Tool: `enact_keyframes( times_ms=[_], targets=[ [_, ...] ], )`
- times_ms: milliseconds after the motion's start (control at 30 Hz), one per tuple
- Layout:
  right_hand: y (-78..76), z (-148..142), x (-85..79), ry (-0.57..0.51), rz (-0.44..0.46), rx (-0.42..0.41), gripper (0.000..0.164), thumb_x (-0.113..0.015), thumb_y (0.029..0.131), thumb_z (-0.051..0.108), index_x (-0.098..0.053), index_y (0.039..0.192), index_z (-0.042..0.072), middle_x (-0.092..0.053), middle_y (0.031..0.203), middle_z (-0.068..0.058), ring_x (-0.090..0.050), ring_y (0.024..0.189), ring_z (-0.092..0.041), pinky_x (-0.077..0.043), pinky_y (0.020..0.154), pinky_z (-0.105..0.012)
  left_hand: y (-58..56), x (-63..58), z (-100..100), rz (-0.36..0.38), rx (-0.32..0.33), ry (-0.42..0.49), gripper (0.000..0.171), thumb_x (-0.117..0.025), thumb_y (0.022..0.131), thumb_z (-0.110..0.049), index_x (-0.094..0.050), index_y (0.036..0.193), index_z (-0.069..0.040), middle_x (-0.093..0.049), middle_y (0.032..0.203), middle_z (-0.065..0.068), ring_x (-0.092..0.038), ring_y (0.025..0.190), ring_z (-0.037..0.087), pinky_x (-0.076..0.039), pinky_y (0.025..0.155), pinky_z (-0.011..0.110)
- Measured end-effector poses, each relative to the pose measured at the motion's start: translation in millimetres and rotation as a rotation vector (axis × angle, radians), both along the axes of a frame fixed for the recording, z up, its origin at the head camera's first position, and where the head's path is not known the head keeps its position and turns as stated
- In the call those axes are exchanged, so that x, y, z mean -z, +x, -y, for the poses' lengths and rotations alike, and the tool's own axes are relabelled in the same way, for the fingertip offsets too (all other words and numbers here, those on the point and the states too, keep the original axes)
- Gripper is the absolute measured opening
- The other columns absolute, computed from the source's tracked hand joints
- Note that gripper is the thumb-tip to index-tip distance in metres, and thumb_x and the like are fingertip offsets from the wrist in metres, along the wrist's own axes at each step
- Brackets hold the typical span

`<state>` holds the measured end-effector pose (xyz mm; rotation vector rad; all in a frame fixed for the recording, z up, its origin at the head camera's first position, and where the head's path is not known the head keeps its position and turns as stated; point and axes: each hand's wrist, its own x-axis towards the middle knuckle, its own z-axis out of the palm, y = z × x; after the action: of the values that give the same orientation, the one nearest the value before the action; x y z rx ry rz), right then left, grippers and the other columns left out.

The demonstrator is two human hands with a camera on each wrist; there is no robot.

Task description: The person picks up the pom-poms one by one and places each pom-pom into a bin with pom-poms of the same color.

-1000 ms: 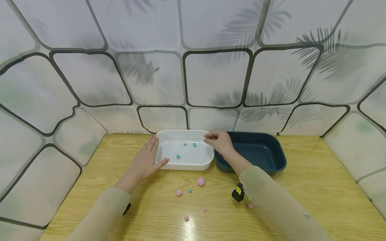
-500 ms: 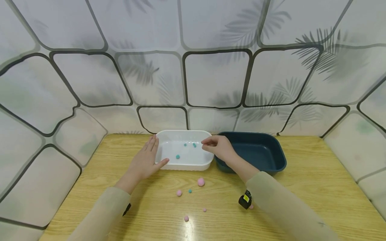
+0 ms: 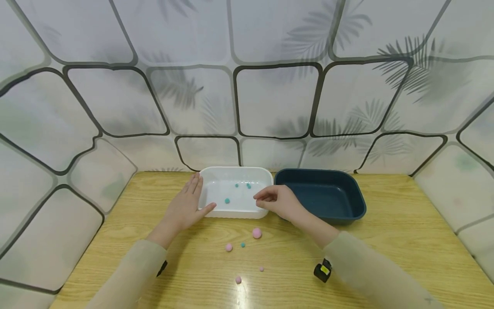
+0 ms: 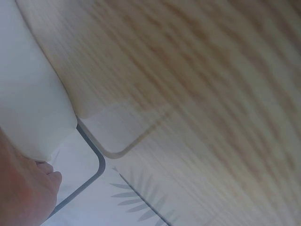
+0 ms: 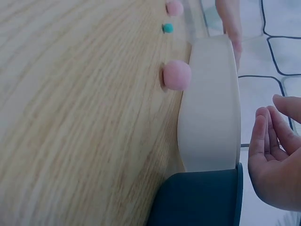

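My left hand point(image 3: 184, 209) rests straight-fingered along the left end of a white tray point(image 3: 235, 213), thumb at its front rim. Inside that tray lie several small teal balls point(image 3: 227, 201). Over the tray's right end hovers my right hand point(image 3: 281, 201), fingers bent and thumb near the fingertips. The right wrist view shows this hand point(image 5: 277, 160) above the rim with nothing visible between thumb and fingers. On the table in front lie a larger pink ball point(image 3: 257, 233), a smaller pink ball point(image 3: 229, 247) and a teal ball point(image 3: 242, 245).
A dark blue tray point(image 3: 328, 193) stands against the white tray's right side. Nearer the front edge of the wooden table point(image 3: 200, 274) are two small pink balls, one at the glare point(image 3: 238, 280), one further right point(image 3: 261, 269). A patterned backdrop point(image 3: 275, 103) rises behind.
My right hand has moved left and toward me over the white tray's right end. A pink ball near the right sleeve is now hidden. The left hand has stayed in place.
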<state>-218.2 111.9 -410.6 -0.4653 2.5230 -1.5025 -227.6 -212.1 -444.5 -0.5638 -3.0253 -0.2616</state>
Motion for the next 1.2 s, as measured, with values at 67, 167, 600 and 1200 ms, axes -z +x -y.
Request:
enact_keyframes(
  times_ms=[67, 167, 600, 1200],
  targets=[
    [4.0, 0.2, -0.3, -0.007, -0.003, -0.012, 0.018, -0.078, 0.096, 0.008, -0.080, 0.111, -0.002, -0.079, 0.099, -0.013, -0.066, 0.083, -0.008, -0.055, 0.073, -0.021, -0.2, 0.2, 0.0, -0.001, -0.001, -0.004, 0.100, -0.055, 0.104, -0.058, -0.016, 0.164, 0.012, -0.012, 0.175, 0.029, -0.015, 0.164, 0.043, -0.024, 0.133, 0.055],
    [10.0, 0.9, 0.6, -0.021, -0.005, -0.034, 0.017, -0.078, 0.095, 0.007, -0.080, 0.110, -0.003, -0.079, 0.099, -0.012, -0.067, 0.082, -0.006, -0.055, 0.073, -0.018, -0.6, 0.8, 0.2, -0.002, -0.002, -0.005, 0.100, -0.055, 0.104, -0.058, -0.016, 0.164, 0.012, -0.012, 0.175, 0.029, -0.015, 0.164, 0.043, -0.024, 0.133, 0.055],
    [35.1, 6.3, 7.4, -0.070, -0.028, -0.169, 0.014, -0.077, 0.095, 0.002, -0.080, 0.108, -0.002, -0.079, 0.101, -0.015, -0.068, 0.083, -0.004, -0.058, 0.076, -0.017, -1.1, 0.4, 0.3, 0.001, -0.002, 0.004, 0.100, -0.055, 0.104, -0.058, -0.016, 0.164, 0.012, -0.012, 0.175, 0.029, -0.014, 0.164, 0.043, -0.024, 0.133, 0.055],
    [51.4, 25.0, 37.6, 0.007, -0.137, -0.259, 0.014, -0.083, 0.091, 0.003, -0.081, 0.104, 0.003, -0.078, 0.095, -0.008, -0.068, 0.081, 0.000, -0.059, 0.073, -0.017, 0.7, -0.3, -0.2, 0.001, -0.003, 0.014, 0.100, -0.056, 0.104, -0.057, -0.017, 0.164, 0.012, -0.013, 0.175, 0.030, -0.016, 0.164, 0.044, -0.026, 0.133, 0.056]
  ],
)
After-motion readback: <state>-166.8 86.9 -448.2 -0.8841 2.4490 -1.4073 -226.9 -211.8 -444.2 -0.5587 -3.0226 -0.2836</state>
